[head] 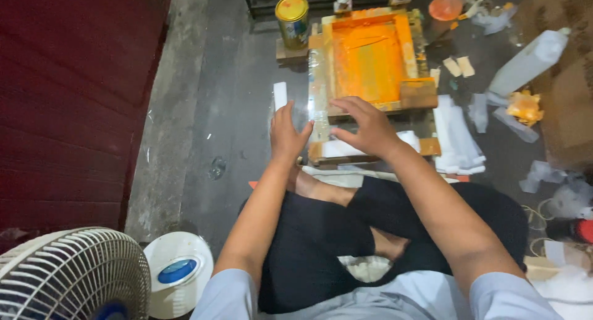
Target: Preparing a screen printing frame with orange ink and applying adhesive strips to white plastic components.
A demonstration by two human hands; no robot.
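A wooden screen-printing frame (370,60) smeared with orange ink lies on the dark floor in front of my crossed legs. My left hand (287,134) rests at the frame's near left corner, fingers together, touching a clear plastic strip (318,88) along the frame's left edge. My right hand (364,125) hovers over the near edge of the frame with fingers spread and curled, touching the wood. Under the frame's near end lies white paper or cloth (346,148). Neither hand grips anything.
A yellow-lidded tin (292,17) stands at the frame's far left. A stack of white sheets (457,141), a white bottle (528,63) and orange-stained rags (525,107) lie to the right. A fan (74,273) and its white base (178,270) sit near left, beside a red wall (68,79).
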